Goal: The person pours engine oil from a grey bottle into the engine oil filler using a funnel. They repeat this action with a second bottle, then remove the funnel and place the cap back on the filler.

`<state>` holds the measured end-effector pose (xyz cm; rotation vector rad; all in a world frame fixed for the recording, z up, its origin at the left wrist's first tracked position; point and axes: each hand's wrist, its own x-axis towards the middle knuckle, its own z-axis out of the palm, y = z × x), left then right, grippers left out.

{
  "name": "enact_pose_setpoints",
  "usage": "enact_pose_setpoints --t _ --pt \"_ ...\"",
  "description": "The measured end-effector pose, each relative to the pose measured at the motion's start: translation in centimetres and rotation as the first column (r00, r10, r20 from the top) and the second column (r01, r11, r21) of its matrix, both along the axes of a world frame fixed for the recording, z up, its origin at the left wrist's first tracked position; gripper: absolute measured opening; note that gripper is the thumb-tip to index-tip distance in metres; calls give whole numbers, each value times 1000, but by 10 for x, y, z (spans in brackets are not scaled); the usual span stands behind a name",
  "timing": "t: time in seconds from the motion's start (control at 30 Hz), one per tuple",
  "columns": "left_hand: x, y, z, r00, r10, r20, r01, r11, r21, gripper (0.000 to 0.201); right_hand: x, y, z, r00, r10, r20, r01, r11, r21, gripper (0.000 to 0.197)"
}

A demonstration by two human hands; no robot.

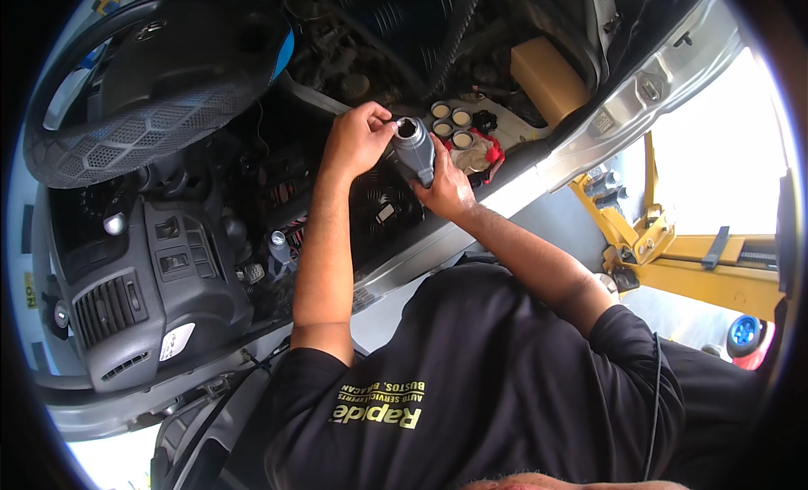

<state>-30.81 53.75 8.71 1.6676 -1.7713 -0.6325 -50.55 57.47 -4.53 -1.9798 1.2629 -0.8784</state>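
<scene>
A grey plastic bottle point(414, 157), its uncapped mouth facing up, is gripped around its side by my right hand point(450, 187). Beside the bottle's rim, my left hand point(360, 138) has thumb and forefinger pinched together. A small pale bit shows at those fingertips, too small to name. Just beyond the bottle lie several round caps point(461, 117) with pale inner faces, and a black knobbed cap point(484, 121). Close to my right hand is a crumpled red and beige cloth point(478, 156). Another grey bottle point(279, 247) stands in the footwell, left of my left forearm.
A steering wheel point(160, 77) and dashboard point(160, 263) fill the left side. Open engine parts point(358, 86) and a brown box-shaped piece point(549, 79) lie farther off. The door sill point(505, 191) runs in front of me. A yellow lift arm point(715, 263) stands at right.
</scene>
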Motion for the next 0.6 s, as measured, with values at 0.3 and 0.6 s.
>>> enact_pose_setpoints --t 0.3,0.6 --pt "-12 -28 10 938 -118 327 104 993 60 16 -2 -2 -1 1000 30 -11 -30 1000 -5 104" --pt "0 -40 21 934 -231 274 169 959 229 16 -3 -2 -3 1000 13 -8 -14 1000 -15 104"
